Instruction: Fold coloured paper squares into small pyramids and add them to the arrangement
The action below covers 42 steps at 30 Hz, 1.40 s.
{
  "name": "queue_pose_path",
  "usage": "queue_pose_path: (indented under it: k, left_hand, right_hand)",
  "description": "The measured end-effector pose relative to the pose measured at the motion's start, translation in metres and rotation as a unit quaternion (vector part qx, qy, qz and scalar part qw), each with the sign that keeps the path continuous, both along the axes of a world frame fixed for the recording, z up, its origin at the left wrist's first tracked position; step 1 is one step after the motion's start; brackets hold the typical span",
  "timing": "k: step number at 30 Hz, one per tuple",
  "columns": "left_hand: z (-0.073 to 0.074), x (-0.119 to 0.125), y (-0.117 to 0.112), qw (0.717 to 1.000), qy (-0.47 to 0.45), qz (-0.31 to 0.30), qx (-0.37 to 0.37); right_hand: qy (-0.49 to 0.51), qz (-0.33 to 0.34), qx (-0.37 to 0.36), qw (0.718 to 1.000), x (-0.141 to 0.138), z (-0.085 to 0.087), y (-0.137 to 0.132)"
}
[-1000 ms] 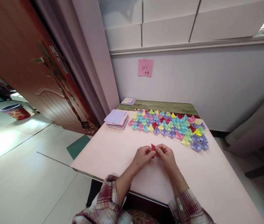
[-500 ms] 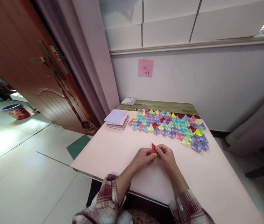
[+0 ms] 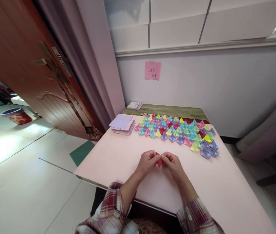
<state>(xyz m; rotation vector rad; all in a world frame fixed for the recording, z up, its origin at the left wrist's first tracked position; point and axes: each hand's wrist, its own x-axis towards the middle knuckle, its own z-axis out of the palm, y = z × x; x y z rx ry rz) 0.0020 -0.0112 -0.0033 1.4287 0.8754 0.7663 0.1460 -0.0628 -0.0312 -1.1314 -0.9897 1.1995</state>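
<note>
A small piece of folded red paper (image 3: 159, 162) is pinched between both my hands, just above the table. My left hand (image 3: 148, 162) grips its left side with thumb and fingers. From the right, my right hand (image 3: 172, 162) holds it, the two thumbs nearly meeting on its face. A pointed tip of the paper sticks out below the thumbs, and a bit of red shows above them. Beyond my hands lie rows of folded paper pieces (image 3: 177, 131) in many colours, each with a raised point.
On the pink-topped table (image 3: 104, 156), a stack of coloured paper squares (image 3: 122, 123) sits at the left, with a smaller pack (image 3: 134, 105) behind it. A pink note (image 3: 152, 70) is stuck on the wall. A door (image 3: 43, 81) and a bin (image 3: 17, 116) stand to the left.
The red paper has been turned: its point stuck up before and now hangs below my thumbs. My left hand has shifted up slightly, and both hands now grip opposite sides.
</note>
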Motion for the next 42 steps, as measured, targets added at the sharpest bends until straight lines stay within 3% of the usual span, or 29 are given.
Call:
queue_pose_path:
  k: [11, 17, 22, 32, 37, 42]
  left_hand:
    - [-0.006, -0.001, 0.003, 0.998, 0.041, 0.041, 0.04]
    - [-0.003, -0.002, 0.006, 0.993, -0.045, 0.108, -0.009]
    - [0.002, -0.001, 0.004, 0.994, -0.074, 0.078, -0.036]
    - [-0.002, 0.0, 0.002, 0.996, -0.057, 0.063, -0.036]
    - [-0.006, 0.001, 0.001, 0.994, -0.059, 0.058, -0.065]
    - [-0.012, 0.0, 0.001, 0.987, -0.065, 0.041, -0.14]
  right_hand:
    - [-0.008, 0.017, -0.007, 1.0, 0.001, 0.003, -0.002]
    - [0.043, -0.07, -0.027, 0.996, 0.003, -0.006, 0.003]
    - [0.07, -0.097, -0.025, 0.992, 0.003, -0.008, 0.004]
    - [0.067, -0.096, -0.027, 0.993, 0.003, -0.008, 0.004]
    - [0.022, -0.093, -0.007, 0.995, 0.003, -0.006, 0.003]
    - [-0.049, -0.086, 0.027, 0.995, 0.002, -0.005, 0.003]
